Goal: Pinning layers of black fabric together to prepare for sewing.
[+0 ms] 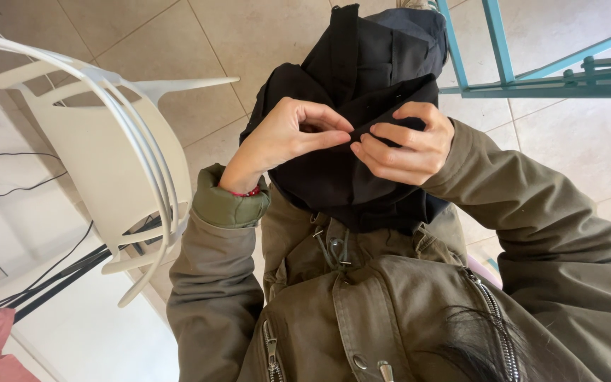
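Both hands pinch a fold of black cloth (362, 78) held at chest height: the left hand (288, 134) and right hand (408, 145) meet fingertip to fingertip. A white chair (107, 163) stands at left, a teal frame (532, 78) on the tiled floor (574, 134).

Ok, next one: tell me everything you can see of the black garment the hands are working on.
The black garment looks like soft, matte woven fabric, bunched and folded on the person's lap, draped away over the knees above the tiled floor. Seams and a folded band run across its upper part. The left hand and right hand both pinch a fold at its middle, fingertips nearly meeting. Its near edge lies against the olive jacket. What kind of garment it is cannot be told.
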